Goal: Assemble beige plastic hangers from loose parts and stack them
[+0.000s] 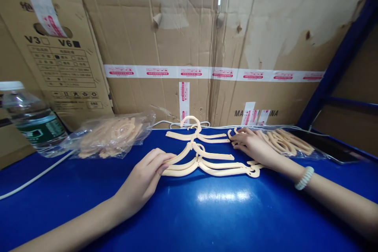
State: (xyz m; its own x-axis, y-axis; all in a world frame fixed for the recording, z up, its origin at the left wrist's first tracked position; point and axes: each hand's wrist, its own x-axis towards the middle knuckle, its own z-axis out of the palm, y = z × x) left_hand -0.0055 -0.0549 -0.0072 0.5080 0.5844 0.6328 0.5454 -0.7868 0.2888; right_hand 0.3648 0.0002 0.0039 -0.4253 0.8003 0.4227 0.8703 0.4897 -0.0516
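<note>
Beige plastic clothes hangers (pixel 220 171) with curved arms lie overlapped on the blue tabletop in front of me, one hook standing up at the back. My left hand (pixel 150 171) pinches the left end of a hanger arm between thumb and fingers. To the right, my right hand (pixel 249 143) is closed with its fingertips down on small curved beige hanger pieces (pixel 230 134); part of them is hidden under the fingers. Beside that wrist, a clear bag of beige hanger parts (pixel 286 141) lies on the table.
A second clear bag of beige parts (pixel 115 136) lies at the left, next to a water bottle (pixel 35 122). White cable (pixel 38 179) runs along the table. Cardboard (pixel 162 39) walls the back. A dark phone-like slab (pixel 330 149) and blue frame post (pixel 333 67) are at right.
</note>
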